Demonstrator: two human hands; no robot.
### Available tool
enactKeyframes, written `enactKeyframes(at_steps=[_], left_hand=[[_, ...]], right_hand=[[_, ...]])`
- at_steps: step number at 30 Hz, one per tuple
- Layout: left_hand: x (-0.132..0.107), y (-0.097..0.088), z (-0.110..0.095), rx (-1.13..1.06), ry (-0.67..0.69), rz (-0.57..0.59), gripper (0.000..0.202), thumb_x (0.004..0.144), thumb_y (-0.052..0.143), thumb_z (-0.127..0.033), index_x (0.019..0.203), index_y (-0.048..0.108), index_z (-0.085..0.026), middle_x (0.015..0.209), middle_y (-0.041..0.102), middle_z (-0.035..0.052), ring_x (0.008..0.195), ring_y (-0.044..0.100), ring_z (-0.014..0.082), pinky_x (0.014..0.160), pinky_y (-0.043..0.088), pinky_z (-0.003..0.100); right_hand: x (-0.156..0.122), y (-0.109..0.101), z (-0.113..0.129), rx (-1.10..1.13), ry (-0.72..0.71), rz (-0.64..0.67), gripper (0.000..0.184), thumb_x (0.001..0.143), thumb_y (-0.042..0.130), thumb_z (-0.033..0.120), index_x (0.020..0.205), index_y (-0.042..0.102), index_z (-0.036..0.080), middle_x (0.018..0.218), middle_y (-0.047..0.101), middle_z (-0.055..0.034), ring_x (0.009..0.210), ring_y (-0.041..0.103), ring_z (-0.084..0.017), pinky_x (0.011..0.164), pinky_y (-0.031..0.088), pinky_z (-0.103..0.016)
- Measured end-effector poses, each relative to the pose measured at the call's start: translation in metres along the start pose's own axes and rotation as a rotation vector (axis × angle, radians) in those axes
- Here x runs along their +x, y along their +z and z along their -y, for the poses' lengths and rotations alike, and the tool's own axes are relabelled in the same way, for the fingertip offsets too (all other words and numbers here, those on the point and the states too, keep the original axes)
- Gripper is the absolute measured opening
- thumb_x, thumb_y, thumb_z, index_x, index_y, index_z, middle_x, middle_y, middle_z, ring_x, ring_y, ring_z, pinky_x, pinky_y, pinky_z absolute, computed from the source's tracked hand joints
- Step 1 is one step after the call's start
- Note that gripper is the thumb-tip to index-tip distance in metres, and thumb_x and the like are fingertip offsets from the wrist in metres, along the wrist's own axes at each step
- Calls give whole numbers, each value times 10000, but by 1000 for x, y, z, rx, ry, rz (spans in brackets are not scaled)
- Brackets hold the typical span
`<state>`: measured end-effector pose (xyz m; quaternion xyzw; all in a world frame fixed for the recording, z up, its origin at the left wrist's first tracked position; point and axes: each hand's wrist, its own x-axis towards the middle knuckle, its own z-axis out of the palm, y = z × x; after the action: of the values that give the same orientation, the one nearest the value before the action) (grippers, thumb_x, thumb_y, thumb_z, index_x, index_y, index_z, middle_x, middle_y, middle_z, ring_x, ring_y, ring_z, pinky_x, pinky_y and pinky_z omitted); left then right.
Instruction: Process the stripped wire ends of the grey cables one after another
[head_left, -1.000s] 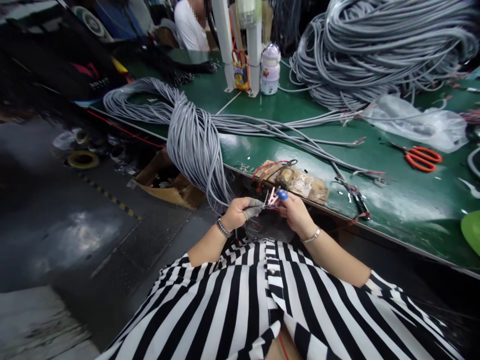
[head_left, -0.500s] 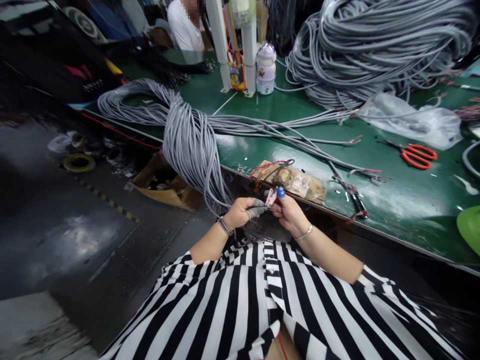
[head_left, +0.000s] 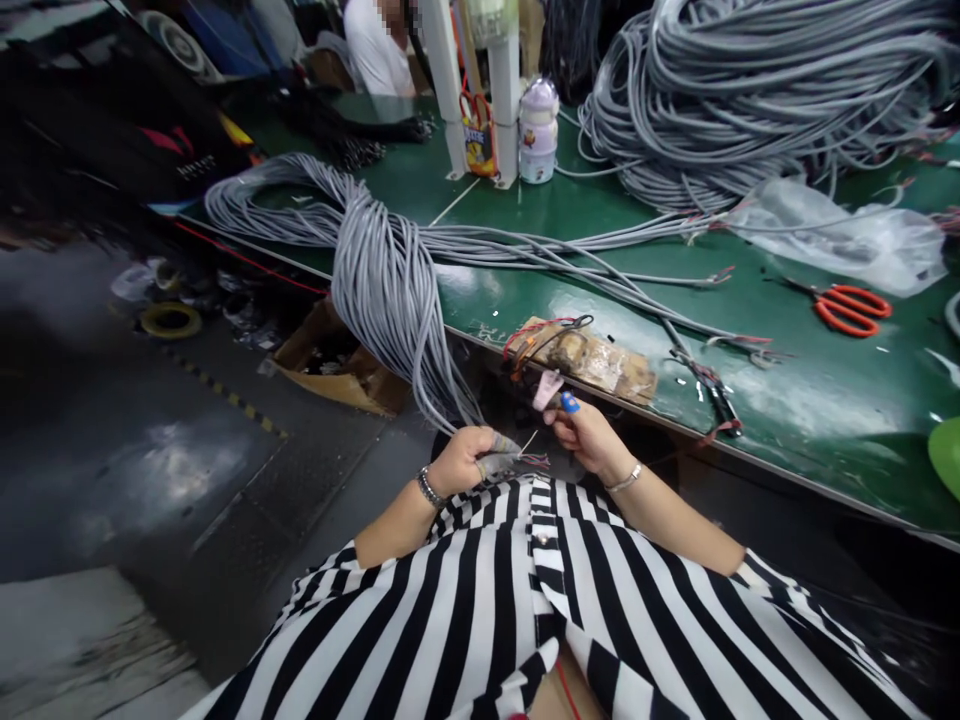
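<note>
Pinched in my left hand [head_left: 466, 462] is the end of a grey cable, with thin coloured wires [head_left: 535, 460] fanning out past the fingertips. Tape-like wraps cover some of those fingers. My right hand [head_left: 591, 438], with a blue cover on the thumb, is closed on a small pink clip-like tool [head_left: 548, 389]. That tool is apart from the wires, near the table edge. From the table the grey cable bundle [head_left: 390, 290] droops down to my left hand.
On the green table [head_left: 480, 290] lie a taped wooden block [head_left: 600, 365], orange-handled scissors [head_left: 851, 308], a clear plastic bag [head_left: 840, 235] and a large cable coil [head_left: 750, 100]. A bottle [head_left: 538, 135] stands by a white post. Below is a cardboard box [head_left: 341, 370]. Another person [head_left: 379, 50] is behind.
My hands have come apart. The left has moved down and left with the cable end, baring its coloured wires, while the right has shifted slightly right with the pink tool.
</note>
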<state>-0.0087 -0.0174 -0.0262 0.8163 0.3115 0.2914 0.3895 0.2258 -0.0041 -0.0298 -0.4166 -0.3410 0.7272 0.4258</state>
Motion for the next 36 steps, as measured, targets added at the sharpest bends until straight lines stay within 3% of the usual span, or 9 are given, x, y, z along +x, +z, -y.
enactKeyframes(at_steps=[3,6,9,12,15,19,25,29,36], left_hand=[[-12,0,11,225,-169,126,227,895,592,-323,980,740,-172,858,736,68,800,670,165,766,499,259],[-14,-7,18,346,-233,219,187,837,647,-256,987,727,-177,937,737,69,911,670,193,866,503,305],[0,-23,16,291,-190,136,217,870,606,-254,1045,704,-172,1006,736,67,940,679,181,881,517,299],[35,-46,8,282,-130,-44,249,902,567,-285,1081,696,-170,1033,736,63,943,689,169,882,528,292],[89,-69,2,352,-48,-143,249,892,573,-284,1073,702,-173,1033,736,55,955,685,175,907,526,308],[179,-85,5,541,1,-74,245,867,566,-225,1062,697,-156,1091,712,66,1029,651,191,955,501,325],[282,-71,19,984,-45,141,466,890,516,-226,1347,525,-133,1447,484,132,1320,453,273,1113,352,412],[299,-62,25,1143,-166,140,469,926,442,-282,1364,500,-125,1343,529,185,1188,552,326,978,432,447],[270,-74,12,1184,-169,126,399,891,472,-287,1235,596,-129,1162,600,187,987,643,301,788,454,372]], right_hand=[[-7,-4,6,-123,-106,-18,463,733,713,603,751,601,155,571,486,32,426,226,-30,395,122,-190],[-16,-12,19,-324,-375,-131,419,844,610,572,774,638,159,647,581,-16,457,349,-62,409,230,-204],[-22,-26,36,-535,-726,-332,417,924,513,520,767,672,167,695,622,-52,568,512,-125,494,386,-245],[-21,-38,49,-706,-926,-450,403,966,441,474,899,705,177,741,649,-68,683,600,-180,603,472,-298],[-13,-44,53,-936,-970,-428,381,979,413,435,935,695,182,728,643,-63,691,607,-190,648,485,-317],[-7,-45,53,-1068,-1001,-375,361,973,427,398,791,650,181,689,616,-60,646,570,-180,623,456,-310],[-12,-47,61,-921,-947,-411,368,972,442,415,775,648,182,660,615,-39,617,568,-160,597,450,-287],[-12,-48,63,-907,-922,-389,329,955,478,404,803,670,184,697,640,-51,688,610,-180,656,486,-306],[-11,-50,63,-896,-974,-383,249,939,517,348,877,694,184,764,688,-62,720,642,-190,664,499,-312]])
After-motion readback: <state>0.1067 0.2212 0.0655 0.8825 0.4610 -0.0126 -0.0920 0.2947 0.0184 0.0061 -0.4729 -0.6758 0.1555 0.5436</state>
